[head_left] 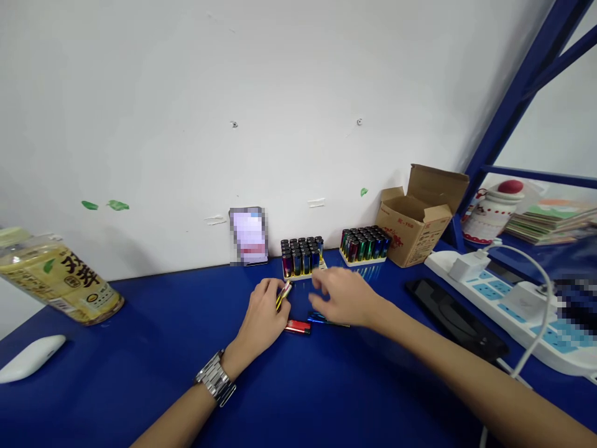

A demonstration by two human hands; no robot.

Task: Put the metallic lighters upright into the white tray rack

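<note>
My left hand (267,312), with a metal watch on its wrist, is closed around a shiny yellow lighter (283,295) that is tilted up between thumb and fingers. A red lighter (297,327) lies on the blue table by that hand's thumb. My right hand (342,295) hovers over a blue lighter (326,320) lying flat. Its fingers are curled but apart, slightly blurred, with nothing visible between them. Just behind both hands, a pale tray (298,277) holds several upright metallic lighters with black tops.
A second tray of lighters (366,246) stands beside an open cardboard box (410,227). A phone (249,236) leans on the wall. To the right lie a black phone (454,317) and a white power strip (504,305). A drink bottle (60,280) and a white mouse (32,358) are at left.
</note>
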